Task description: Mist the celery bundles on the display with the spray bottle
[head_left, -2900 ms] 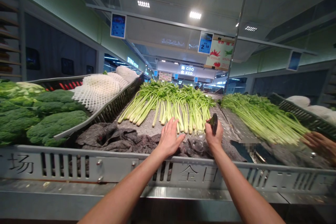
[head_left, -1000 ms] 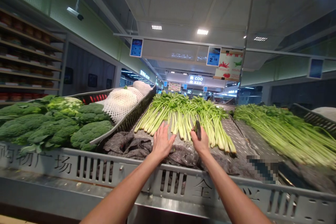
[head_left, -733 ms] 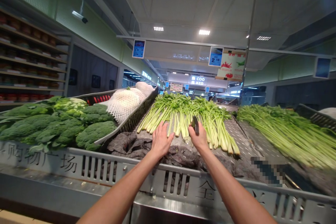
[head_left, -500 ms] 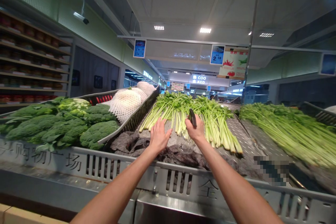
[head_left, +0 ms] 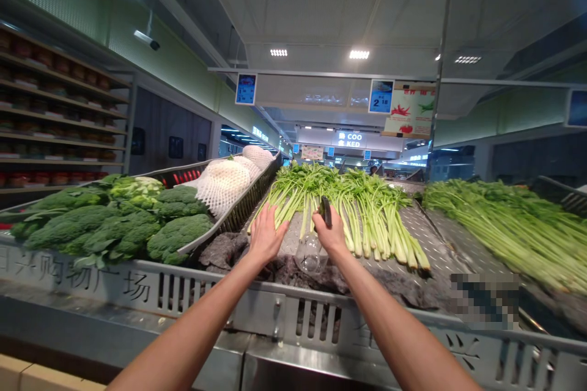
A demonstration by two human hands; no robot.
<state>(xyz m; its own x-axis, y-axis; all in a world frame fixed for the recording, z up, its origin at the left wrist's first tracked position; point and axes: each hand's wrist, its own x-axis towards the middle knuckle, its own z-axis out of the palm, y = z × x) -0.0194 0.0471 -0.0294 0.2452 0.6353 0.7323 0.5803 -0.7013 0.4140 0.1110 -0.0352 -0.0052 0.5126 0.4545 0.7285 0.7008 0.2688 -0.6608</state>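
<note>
1. Both hands sit farther left along the celery [head_left: 355, 204] than in the earlier frames, with the right hand [head_left: 331, 233] now left of the pile's middle.
2. That hand closes around the upper part of a clear bottle [head_left: 310, 256], its black top [head_left: 326, 211] uppermost. The bottle looks light and smooth, perhaps slick if wet; the neck seems the surest hold.
3. Spread wide, the left hand [head_left: 266, 233] holds nothing visible over the left stalks' lower ends; contact cannot be told.
4. Celery lies on the patterned metal bed [head_left: 438, 238], cut ends nearer. Stalks are probably stiff yet brittle, leaves soft and easily bruised; low on the pale stalks suits a grip.
5. Dark cloth [head_left: 224, 250] lies rumpled behind the grey rail [head_left: 183, 290]; broccoli [head_left: 178, 237] sits left.
</note>
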